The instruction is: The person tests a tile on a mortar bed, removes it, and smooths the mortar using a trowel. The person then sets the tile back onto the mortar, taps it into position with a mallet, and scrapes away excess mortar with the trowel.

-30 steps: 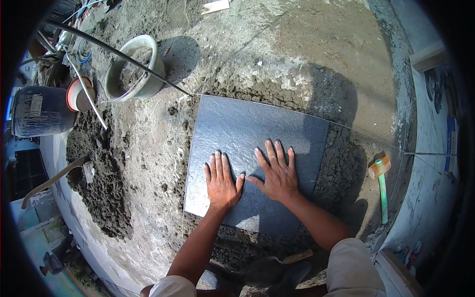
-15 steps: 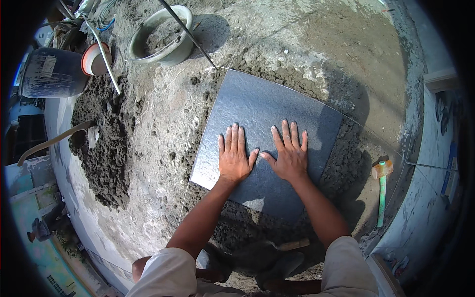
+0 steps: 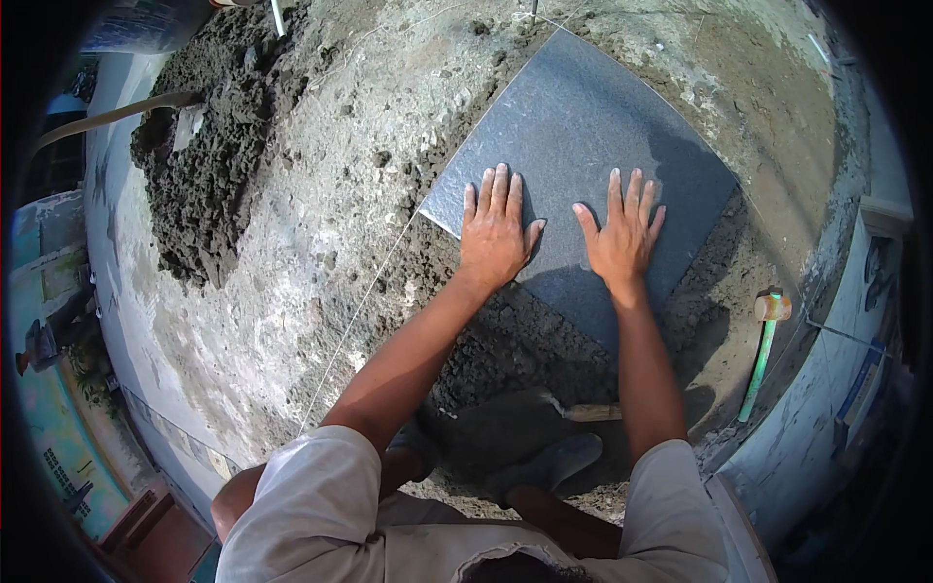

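Note:
A large square dark grey tile (image 3: 583, 126) lies on a bed of damp mortar, one corner pointing away from me. My left hand (image 3: 496, 233) rests flat on it near the left corner, fingers stretched forward. Flat on the tile's right half lies my right hand (image 3: 622, 233), its fingers spread and thumb out to the left. Neither hand holds anything. A thin string line (image 3: 360, 311) runs along the tile's left side. Crumbly mortar (image 3: 515, 340) shows beneath the tile's near edge.
To the right lies a mallet (image 3: 763, 340) with a green handle. A trowel with a wooden handle (image 3: 593, 413) is close to my feet. A heap of wet mortar (image 3: 209, 194) sits at the left, with a long curved wooden handle (image 3: 117, 117) sticking out. A low wall (image 3: 816, 408) borders the right.
My view has shifted, so the tile appears higher and further right and the bucket has left the picture. Both hands stay flat on the tile, now slightly farther apart.

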Motion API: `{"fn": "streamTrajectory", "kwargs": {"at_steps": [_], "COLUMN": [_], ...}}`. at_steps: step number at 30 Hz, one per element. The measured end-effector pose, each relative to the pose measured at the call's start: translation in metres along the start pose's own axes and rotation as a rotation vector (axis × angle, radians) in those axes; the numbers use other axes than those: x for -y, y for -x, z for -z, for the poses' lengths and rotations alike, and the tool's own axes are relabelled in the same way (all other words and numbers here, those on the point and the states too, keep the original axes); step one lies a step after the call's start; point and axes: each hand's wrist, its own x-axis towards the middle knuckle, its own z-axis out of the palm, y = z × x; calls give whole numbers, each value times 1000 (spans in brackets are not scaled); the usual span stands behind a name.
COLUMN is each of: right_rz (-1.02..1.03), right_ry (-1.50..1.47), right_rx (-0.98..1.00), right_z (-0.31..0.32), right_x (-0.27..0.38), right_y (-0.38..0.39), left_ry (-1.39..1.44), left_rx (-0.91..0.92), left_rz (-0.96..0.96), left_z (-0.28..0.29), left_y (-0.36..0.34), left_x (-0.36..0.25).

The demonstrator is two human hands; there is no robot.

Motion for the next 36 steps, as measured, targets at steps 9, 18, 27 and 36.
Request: {"fn": "streamTrajectory", "kwargs": {"at_steps": [9,18,27,36], "right_rz": [25,-232,501,-21], "right_ry": [-359,-271,-151,-513], "right_rx": [-156,-347,241,919], "right_z": [33,38,31,124], "right_x": [28,-69,-64,-82], "right_y": [44,84,297,291], "left_ry": [-79,-78,-199,-194], "left_rx": [107,349,509,550], "left_rz": [-16,31,5,-228], "left_z": [21,35,44,40], "left_y": [36,14,-12,-20], "left_x": [31,12,2,11]}}
